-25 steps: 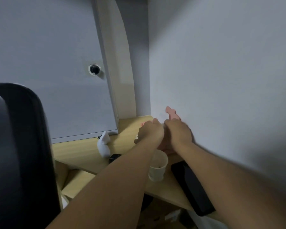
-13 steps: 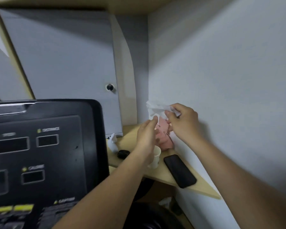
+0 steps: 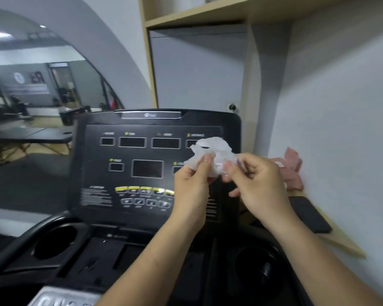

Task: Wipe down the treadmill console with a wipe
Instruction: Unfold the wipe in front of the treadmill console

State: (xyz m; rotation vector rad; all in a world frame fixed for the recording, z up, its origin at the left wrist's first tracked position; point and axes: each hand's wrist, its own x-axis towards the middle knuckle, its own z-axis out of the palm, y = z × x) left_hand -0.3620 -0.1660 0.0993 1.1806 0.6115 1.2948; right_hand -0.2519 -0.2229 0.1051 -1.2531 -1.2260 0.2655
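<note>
Both hands, left hand [image 3: 191, 180] and right hand [image 3: 255, 182], pinch the crumpled wipe [image 3: 210, 151] before the treadmill console [image 3: 142, 164]; best spread it flat, then press evenly across the panel.

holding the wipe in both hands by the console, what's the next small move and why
Probably draw the hands apart to open the wipe flat. It is bunched up, pinched between the left hand and the right hand in front of the upper right of the console, and a crumpled wad would likely cover little of the panel.
</note>
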